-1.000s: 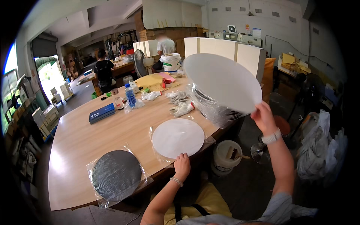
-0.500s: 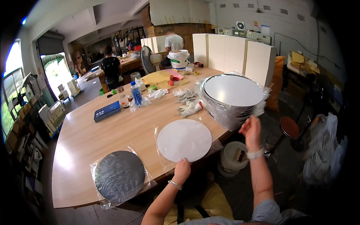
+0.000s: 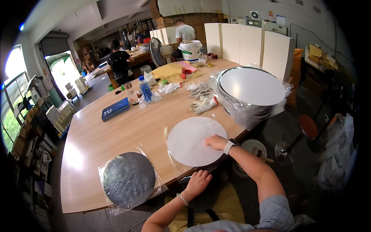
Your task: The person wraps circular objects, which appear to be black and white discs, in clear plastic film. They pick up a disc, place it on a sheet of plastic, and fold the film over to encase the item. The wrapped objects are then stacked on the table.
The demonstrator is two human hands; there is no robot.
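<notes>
A white disc [image 3: 189, 145] lies flat on the table [image 3: 87, 162], under the fingertips of the right hand [image 3: 215, 142] and just beyond the left hand [image 3: 199, 181]. The right hand's fingers are bunched and bent down onto its face; whether they pinch anything there, I cannot tell. The left hand is loosely curled at the table's near edge, close to the disc's near rim, and its grip cannot be made out either.

As things lie, two discs are set out singly: this white one, with clear film showing past its rim, and a dark disc [image 3: 129, 179] to the left of the left hand, well apart from it, flat and with film around it too. Beyond the right hand and to its right, a pile of discs [image 3: 253, 87] wrapped in loose plastic is touched by neither hand. The pile looks several discs deep, so the larger share seems not yet laid out.
</notes>
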